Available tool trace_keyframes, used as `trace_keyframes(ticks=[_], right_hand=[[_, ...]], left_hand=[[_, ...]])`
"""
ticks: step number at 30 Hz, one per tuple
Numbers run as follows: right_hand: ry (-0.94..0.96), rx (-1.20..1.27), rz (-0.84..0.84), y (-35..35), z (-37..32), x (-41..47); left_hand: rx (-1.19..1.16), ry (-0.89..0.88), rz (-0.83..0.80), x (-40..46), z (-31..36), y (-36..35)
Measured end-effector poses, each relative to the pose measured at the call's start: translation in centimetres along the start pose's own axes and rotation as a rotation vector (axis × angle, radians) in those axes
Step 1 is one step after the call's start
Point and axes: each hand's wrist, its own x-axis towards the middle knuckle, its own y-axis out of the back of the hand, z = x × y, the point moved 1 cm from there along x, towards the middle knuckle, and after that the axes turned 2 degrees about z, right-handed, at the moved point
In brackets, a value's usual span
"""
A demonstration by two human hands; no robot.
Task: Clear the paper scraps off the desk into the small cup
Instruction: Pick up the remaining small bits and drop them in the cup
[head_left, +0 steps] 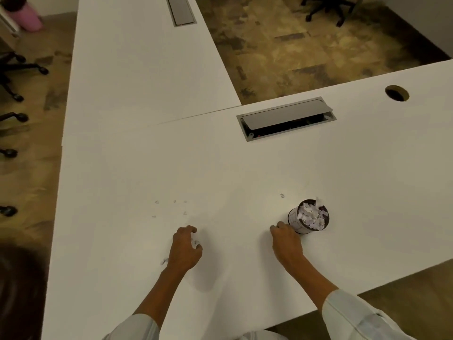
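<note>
- Desk (220, 168): white, L-shaped, fills most of the view; a second white section runs off toward 11 o'clock.
- Cable hatch (286, 118): grey, lid partly raised, at 1 o'clock from the hands; long axis runs 8 to 2 o'clock.
- Right hand (286, 241): at 5 o'clock in the view, knuckles up, fingers curled together; fingertips touch the desk just beside the cup's base. Whether it pinches anything, cannot tell.
- Left hand (187, 249): at 6 o'clock, clawed over the desk, fingers bent and slightly apart around a small scrap (196, 242).
- Cup (309, 216): small, dark inside, upright, mouth up, long axis vertical; at 2 o'clock from the right hand, packed with white paper bits.
- Loose scraps (169, 208): tiny, scattered at 11 o'clock from the left hand; one more (282, 195) at 10 o'clock from the cup.
</note>
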Motion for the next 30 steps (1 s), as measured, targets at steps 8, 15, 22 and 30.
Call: trace_keyframes(ticks=[8,15,22,30], right_hand=[[0.004,0.12,0.036,0.4,-0.3,0.8],[-0.071,0.208,0.091,0.3,-0.5,1.0],[-0.132,0.483,0.221,2.6,-1.6,0.6],[-0.321,0.681,0.606,9.7,4.8,-0.8]], left_hand=[[-0.004,0.03,-0.004,0.2,-2.5,0.9],[-0.002,-0.005,0.004,0.2,-3.3,2.0],[0.078,0.001,-0.087,-1.0,-6.9,4.6],[0.137,0.045,-0.143,-2.6,-9.6,4.5]])
